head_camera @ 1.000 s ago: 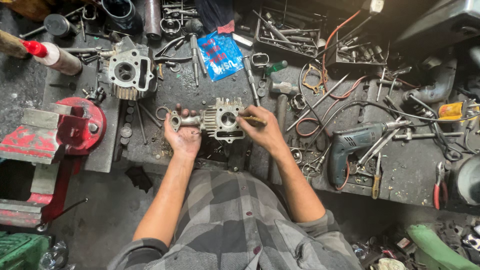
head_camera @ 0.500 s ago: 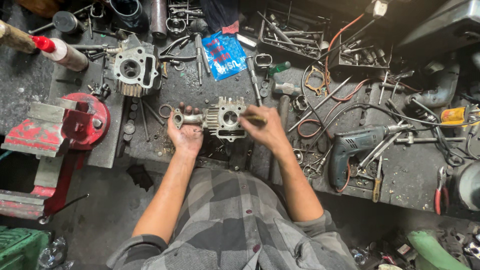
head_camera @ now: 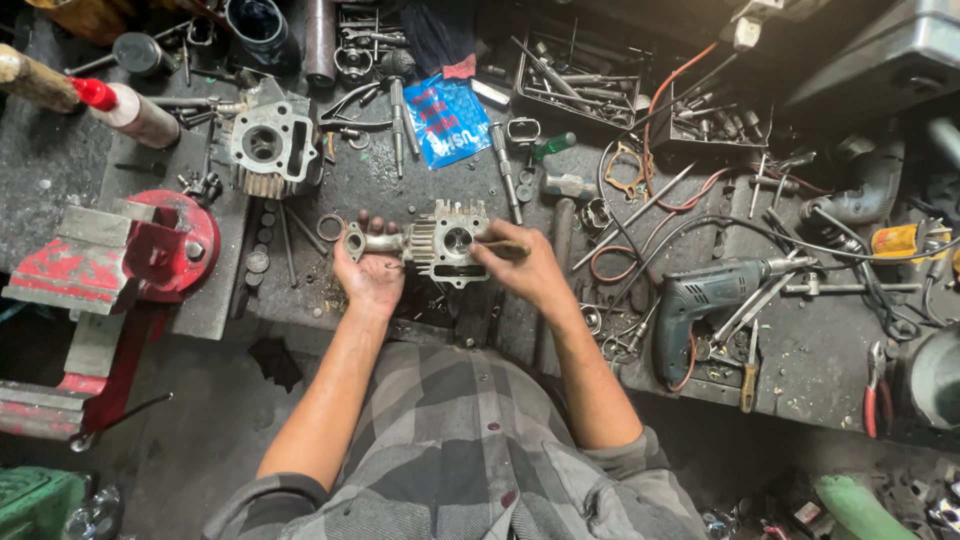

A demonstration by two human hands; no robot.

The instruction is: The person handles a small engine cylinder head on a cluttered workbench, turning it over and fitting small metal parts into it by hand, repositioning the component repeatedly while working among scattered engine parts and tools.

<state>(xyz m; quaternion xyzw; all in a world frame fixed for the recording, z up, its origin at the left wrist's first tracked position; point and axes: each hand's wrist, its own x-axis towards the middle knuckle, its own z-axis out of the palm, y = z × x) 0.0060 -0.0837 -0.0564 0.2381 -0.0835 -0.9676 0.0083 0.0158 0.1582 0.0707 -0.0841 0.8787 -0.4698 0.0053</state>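
Your left hand (head_camera: 368, 272) grips the pipe end of a finned grey metal cylinder head (head_camera: 447, 243) near the workbench's (head_camera: 820, 350) front edge. Your right hand (head_camera: 525, 270) pinches a thin wooden-handled tool (head_camera: 503, 243) against it.

A grey finned cylinder head (head_camera: 447, 243) lies bore-up on the tabletop, its pipe-like intake stub (head_camera: 370, 241) pointing toward nine o'clock; a slim tool (head_camera: 503, 244), perhaps a wooden-handled brush, enters from three o'clock.

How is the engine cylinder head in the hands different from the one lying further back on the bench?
The held cylinder head is gripped by the left hand, with the right hand putting a slim tool to it. The other cylinder head lies untouched, up left. Both are finned grey metal with a round central bore.
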